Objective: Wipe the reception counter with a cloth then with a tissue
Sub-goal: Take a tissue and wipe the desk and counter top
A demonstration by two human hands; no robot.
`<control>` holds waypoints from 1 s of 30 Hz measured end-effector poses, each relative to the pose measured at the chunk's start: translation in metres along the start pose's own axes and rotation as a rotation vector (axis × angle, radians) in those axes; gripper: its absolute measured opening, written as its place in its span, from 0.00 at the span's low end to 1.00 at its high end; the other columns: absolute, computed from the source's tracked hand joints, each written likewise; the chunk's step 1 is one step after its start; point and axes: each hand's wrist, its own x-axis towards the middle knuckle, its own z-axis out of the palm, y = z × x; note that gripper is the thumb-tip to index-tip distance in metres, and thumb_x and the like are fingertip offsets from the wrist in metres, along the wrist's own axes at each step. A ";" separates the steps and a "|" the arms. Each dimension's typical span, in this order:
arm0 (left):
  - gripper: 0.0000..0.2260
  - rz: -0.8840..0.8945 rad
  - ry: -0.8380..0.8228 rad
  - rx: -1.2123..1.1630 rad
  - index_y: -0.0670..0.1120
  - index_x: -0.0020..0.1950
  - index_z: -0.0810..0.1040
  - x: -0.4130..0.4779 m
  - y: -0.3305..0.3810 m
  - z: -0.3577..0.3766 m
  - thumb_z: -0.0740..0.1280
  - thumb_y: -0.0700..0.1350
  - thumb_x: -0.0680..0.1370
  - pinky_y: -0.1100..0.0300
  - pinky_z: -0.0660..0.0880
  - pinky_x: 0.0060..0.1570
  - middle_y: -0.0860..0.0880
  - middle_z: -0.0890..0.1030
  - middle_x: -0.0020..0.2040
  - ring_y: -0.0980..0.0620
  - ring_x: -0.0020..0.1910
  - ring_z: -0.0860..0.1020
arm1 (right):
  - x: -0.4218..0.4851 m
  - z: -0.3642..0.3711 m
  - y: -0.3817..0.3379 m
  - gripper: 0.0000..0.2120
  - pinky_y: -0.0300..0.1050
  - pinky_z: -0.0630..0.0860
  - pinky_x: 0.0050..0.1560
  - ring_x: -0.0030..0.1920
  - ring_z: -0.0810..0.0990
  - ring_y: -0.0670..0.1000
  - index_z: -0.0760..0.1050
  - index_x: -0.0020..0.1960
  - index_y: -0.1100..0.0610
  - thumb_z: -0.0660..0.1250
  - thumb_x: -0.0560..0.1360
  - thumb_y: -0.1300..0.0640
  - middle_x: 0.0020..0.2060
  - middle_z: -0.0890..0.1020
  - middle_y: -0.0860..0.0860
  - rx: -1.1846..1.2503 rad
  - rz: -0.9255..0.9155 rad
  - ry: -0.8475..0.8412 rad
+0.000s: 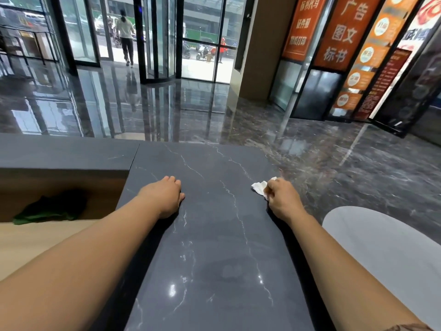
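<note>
Tissue (259,186), white and crumpled, is pinched in the right hand (282,199) at the right edge of the tabletop (214,247), toward its far right corner. The wad pokes out leftward from the curled fingers (272,185), its longer side running roughly across the tabletop, with a smaller scrap showing beyond the knuckles on the far side. It sits at the surface, though whether it presses down cannot be told. The left hand (167,198) rests palm down near the left edge, level with the right, fingers loosely bent and holding nothing; it lies well apart from the tissue, bare stone between them. The dark, white-veined tabletop runs lengthwise away from the person, both forearms stretched along its sides. A green cloth (47,209) lies crumpled on a lower wooden shelf (35,237) left of the tabletop, away from both hands. Beyond the far edge, a glossy floor (167,111) leads to glass doors (157,39).
</note>
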 end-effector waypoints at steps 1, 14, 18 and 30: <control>0.16 -0.010 0.013 0.000 0.43 0.65 0.67 -0.002 -0.001 0.001 0.52 0.50 0.83 0.50 0.69 0.61 0.45 0.70 0.62 0.46 0.64 0.69 | -0.009 -0.003 -0.001 0.08 0.43 0.60 0.40 0.50 0.73 0.58 0.75 0.41 0.56 0.60 0.74 0.65 0.47 0.76 0.54 0.004 0.001 0.002; 0.17 0.011 0.039 0.015 0.44 0.68 0.69 -0.087 0.007 0.000 0.53 0.49 0.83 0.51 0.66 0.64 0.44 0.71 0.64 0.45 0.63 0.71 | -0.120 -0.030 -0.010 0.05 0.44 0.64 0.43 0.53 0.74 0.58 0.76 0.47 0.56 0.61 0.75 0.61 0.50 0.76 0.53 -0.026 0.053 -0.049; 0.17 0.010 0.032 -0.005 0.45 0.68 0.69 -0.094 0.002 -0.003 0.54 0.50 0.83 0.51 0.67 0.64 0.44 0.71 0.64 0.46 0.63 0.71 | -0.119 -0.036 -0.013 0.06 0.48 0.69 0.43 0.49 0.74 0.56 0.70 0.41 0.53 0.61 0.75 0.62 0.46 0.75 0.52 -0.022 0.040 -0.079; 0.14 0.001 0.032 -0.001 0.48 0.63 0.70 -0.056 -0.001 -0.008 0.53 0.52 0.82 0.54 0.68 0.53 0.46 0.71 0.59 0.44 0.56 0.73 | 0.010 -0.001 -0.020 0.04 0.45 0.64 0.42 0.50 0.74 0.60 0.72 0.45 0.56 0.60 0.76 0.62 0.49 0.74 0.56 0.002 0.031 -0.073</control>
